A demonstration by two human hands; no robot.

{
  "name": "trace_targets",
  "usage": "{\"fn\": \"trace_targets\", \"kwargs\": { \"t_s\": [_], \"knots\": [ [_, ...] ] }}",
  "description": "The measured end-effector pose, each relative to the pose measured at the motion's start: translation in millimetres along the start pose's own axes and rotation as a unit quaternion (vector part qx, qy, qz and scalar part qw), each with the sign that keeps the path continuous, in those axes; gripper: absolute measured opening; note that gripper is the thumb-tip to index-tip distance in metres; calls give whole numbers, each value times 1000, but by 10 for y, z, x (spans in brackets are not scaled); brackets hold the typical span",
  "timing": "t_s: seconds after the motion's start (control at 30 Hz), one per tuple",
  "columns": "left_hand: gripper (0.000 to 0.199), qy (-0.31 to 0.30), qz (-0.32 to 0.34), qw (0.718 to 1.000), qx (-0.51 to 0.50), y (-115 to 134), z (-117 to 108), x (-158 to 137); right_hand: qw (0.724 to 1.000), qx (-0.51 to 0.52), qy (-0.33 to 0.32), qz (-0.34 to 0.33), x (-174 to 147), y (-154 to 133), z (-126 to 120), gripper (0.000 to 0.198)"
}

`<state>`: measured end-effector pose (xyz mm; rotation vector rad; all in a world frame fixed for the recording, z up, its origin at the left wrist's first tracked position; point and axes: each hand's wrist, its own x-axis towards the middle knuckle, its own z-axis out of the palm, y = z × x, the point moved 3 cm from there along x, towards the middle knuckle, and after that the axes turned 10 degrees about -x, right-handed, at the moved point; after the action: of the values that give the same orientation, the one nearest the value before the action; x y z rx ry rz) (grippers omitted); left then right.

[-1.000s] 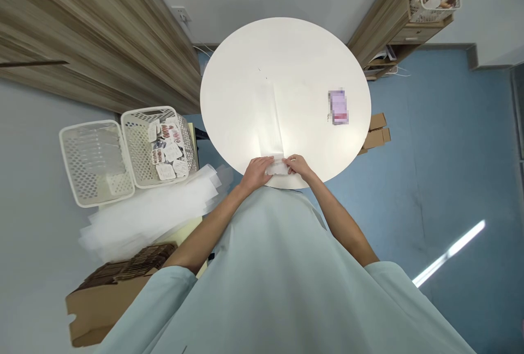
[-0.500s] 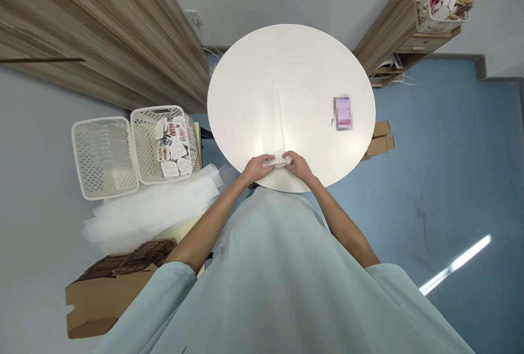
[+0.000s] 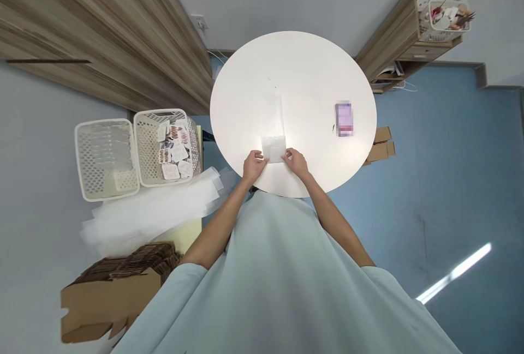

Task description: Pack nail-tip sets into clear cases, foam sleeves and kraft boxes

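A small, flat, whitish packet (image 3: 274, 149), wrapped in translucent sheet, lies near the front of the round white table. From its far side a strip of thin translucent sheet (image 3: 273, 114) runs away along the tabletop. My left hand (image 3: 254, 167) pinches the packet's near left corner, with thumb and fingers curled in. At the near right corner, my right hand (image 3: 296, 163) grips the edge in the same way. What lies inside the wrapping is too faint to make out.
The white table (image 3: 319, 65) carries a blurred pink-purple phone-like object (image 3: 344, 119) at right. On my left stand white plastic baskets (image 3: 107, 125) with small cards, a stack of translucent sheets (image 3: 151, 212) and a cardboard box (image 3: 110, 299). Wooden cabinets (image 3: 106, 27) flank the table.
The packet has turned over away from me and now lies flat, covering more of the strip's near end. Both hands have shifted to its near corners.
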<state>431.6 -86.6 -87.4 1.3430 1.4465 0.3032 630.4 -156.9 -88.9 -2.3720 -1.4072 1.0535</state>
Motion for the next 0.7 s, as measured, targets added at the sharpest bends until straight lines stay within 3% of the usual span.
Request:
{"fn": "trace_targets", "kwargs": {
  "t_s": [0.23, 0.33, 0.43, 0.53, 0.63, 0.7],
  "knots": [
    [30, 24, -6, 999, 49, 28, 36, 110, 996, -52, -18, 74, 115, -65, -16, 16],
    [29, 27, 25, 995, 96, 87, 54, 91, 994, -80, -7, 72, 123, -118, -40, 16],
    [29, 39, 127, 975, 181, 222, 78, 67, 992, -118, 40, -3, 111, -227, -82, 25],
    [39, -29, 237, 944, 229, 363, 144, 79, 981, -138, 54, -128, 89, -322, -81, 37],
    [48, -125, 272, 920, 254, 413, 202, 133, 973, -132, 21, -187, 59, -287, -38, 44],
    [51, -152, 270, 914, 261, 395, 212, 162, 973, -131, 8, -192, 17, -213, -5, 51]
  ]
}}
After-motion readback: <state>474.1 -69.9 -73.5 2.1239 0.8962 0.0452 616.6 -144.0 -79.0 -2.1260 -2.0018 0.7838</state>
